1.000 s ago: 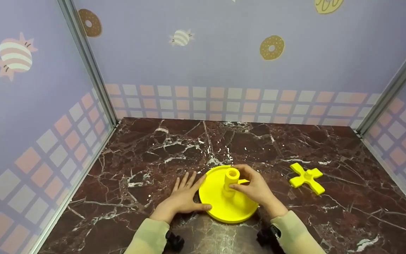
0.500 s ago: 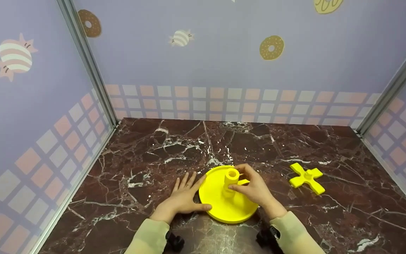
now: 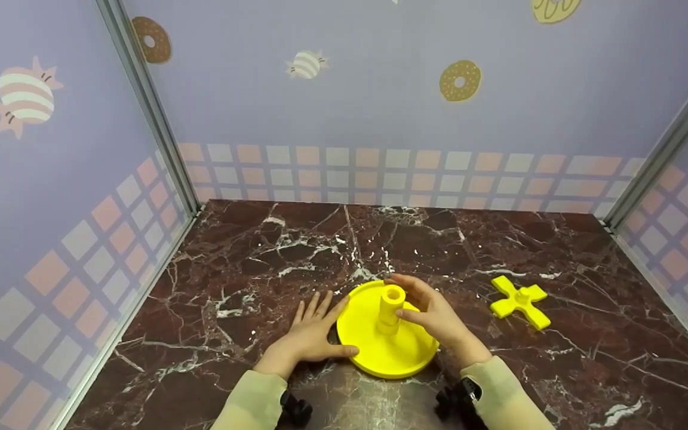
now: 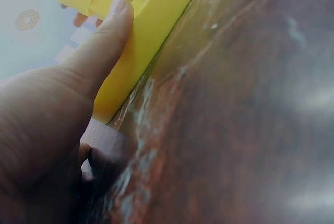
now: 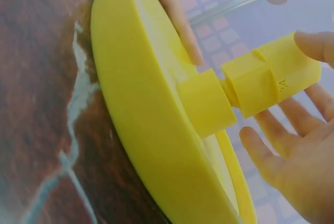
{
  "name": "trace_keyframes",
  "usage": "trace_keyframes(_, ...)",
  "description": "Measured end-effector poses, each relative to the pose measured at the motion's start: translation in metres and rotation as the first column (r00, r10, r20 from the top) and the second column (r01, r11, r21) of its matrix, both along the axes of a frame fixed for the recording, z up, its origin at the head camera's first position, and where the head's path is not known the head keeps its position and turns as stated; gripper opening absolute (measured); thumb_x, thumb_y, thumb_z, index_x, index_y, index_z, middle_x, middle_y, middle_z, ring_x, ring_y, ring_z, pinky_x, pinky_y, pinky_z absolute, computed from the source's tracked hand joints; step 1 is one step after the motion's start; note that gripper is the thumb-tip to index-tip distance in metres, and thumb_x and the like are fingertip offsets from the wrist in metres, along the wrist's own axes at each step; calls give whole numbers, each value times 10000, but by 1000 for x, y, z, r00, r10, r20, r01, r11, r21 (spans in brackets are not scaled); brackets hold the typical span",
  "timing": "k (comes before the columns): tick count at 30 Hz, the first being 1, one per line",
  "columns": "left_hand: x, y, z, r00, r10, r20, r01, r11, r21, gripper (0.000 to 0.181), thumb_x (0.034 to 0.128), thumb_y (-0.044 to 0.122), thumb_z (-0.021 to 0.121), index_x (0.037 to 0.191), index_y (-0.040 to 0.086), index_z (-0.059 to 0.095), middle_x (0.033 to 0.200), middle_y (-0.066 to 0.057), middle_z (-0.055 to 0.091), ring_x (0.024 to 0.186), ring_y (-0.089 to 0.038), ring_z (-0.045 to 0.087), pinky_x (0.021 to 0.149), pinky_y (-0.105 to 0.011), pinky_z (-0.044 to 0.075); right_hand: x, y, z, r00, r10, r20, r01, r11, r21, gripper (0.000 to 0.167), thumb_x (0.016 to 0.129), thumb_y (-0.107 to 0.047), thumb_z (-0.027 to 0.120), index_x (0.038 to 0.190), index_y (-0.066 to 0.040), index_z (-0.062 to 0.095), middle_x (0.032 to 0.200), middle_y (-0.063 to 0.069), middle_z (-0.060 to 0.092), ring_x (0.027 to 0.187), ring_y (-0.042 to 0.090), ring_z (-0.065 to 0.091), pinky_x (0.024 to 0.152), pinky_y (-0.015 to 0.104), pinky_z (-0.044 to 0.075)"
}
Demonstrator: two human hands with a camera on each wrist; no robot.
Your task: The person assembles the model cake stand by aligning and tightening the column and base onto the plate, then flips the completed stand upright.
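Marbled table (image 3: 248, 251): the post (image 3: 391, 307) stands upright on the tray (image 3: 368, 346), seemingly unaided now that the right hand (image 3: 439, 319) has loosened, fingers spread about it. Left hand (image 3: 311, 335) lies flat, thumb on the rim; the cross (image 3: 520, 303) rests apart.

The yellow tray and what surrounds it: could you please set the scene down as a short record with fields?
Tray: yellow tray, round, shallow, raised rim, on the table
Post: yellow post, upright on the tray, open at the top
Post joint: narrow neck visible above the lower socket in the right wrist view
Left hand: left hand, fingers spread, thumb on the tray's rim
Right hand: right hand, about the post's upper part; firmness of contact unclear
Loose part: yellow cross piece, four arms, central peg, right of the tray, apart from it
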State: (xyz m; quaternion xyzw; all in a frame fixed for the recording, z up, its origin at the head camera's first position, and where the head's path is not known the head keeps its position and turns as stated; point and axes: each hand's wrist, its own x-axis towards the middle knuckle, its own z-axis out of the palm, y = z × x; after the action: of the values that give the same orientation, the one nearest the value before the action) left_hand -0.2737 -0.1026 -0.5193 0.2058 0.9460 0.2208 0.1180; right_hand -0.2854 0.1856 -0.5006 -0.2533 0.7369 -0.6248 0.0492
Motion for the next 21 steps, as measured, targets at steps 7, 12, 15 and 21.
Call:
trace_keyframes(7, 1, 0, 1, 1000, -2, 8, 2, 1000, 3, 1117, 827, 747, 681, 1672, 251, 144, 1739, -187, 45, 1605, -450, -27, 1290, -647, -30, 1, -3, 0, 1000, -8, -5, 8, 1000, -11, 563, 927, -19, 712, 1446, 62, 507, 1442, 306, 553, 1195, 8, 628, 1059, 194, 499)
trace_keyframes(12, 1, 0, 2, 1000, -8, 4, 8, 1000, 2, 1115, 832, 746, 676, 1672, 243, 143, 1737, -194, 49, 1604, -454, -26, 1289, -651, -27, 2, -6, 1, 996, -88, -3, 88, 996, 23, 542, 901, -18, 749, 1394, 48, 533, 1418, 268, 586, 1167, 94, 645, 1012, 231, 539)
trace_keyframes(15, 1, 0, 2, 1000, -12, 0, 12, 1000, 1, 1115, 834, 744, 675, 1672, 236, 144, 1735, -203, 49, 1602, -460, -23, 1287, -655, -24, 3, -9, 0, 991, -135, -4, 135, 990, 31, 523, 881, -16, 773, 1346, 41, 541, 1374, 265, 611, 1149, 184, 657, 971, 266, 567)
trace_keyframes(21, 1, -1, 1, 1000, -12, 3, 12, 1000, 2, 1112, 833, 752, 668, 1673, 248, 143, 1737, -195, 45, 1603, -456, -27, 1289, -649, -30, 4, -15, -5, 973, -225, -48, 226, 974, 25, 491, 832, 5, 820, 1232, 28, 536, 1222, 249, 629, 1062, 346, 668, 915, 322, 587)
